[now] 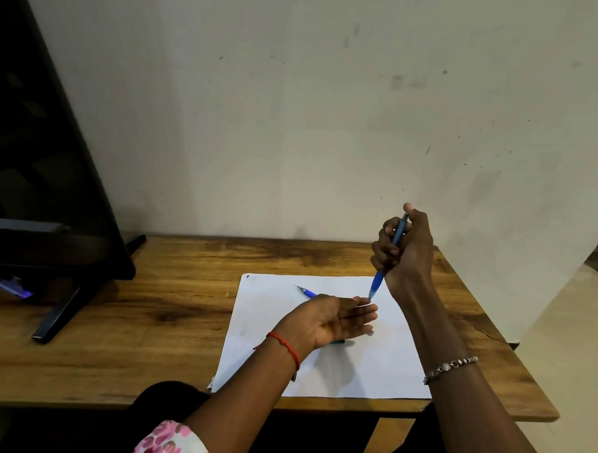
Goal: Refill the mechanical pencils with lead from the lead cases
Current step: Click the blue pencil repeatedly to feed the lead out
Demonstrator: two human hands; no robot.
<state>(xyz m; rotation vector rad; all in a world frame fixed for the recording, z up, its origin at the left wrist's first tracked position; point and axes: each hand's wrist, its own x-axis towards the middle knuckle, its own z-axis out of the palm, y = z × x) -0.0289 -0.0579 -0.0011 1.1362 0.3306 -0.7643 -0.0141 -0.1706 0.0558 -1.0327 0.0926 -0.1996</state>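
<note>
From the head camera: the right hand [406, 251] is wrapped round a blue pencil [379, 283], thumb on its cap and tip down on the fingertips of the flat, relaxed left hand [327, 321], above the paper [370, 366] near the table's [149, 322] right edge. It looks like a lead-feed check, so the next move calls for gentle clicks. A second pencil [306, 291] lies just behind the left hand, a teal thing [339, 341] sits half hidden beneath it, and I can't make out a lead case.

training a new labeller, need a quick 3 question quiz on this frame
1. True or false: the right hand grips a blue pencil with its tip pointing down.
2. Pick one: the left hand is A) curled in a fist, B) open, palm up, just below the pencil's tip, C) out of view.
3. Fill in: a second pencil lies on the white ____.
Key: 1 true; 2 B; 3 paper.
</note>
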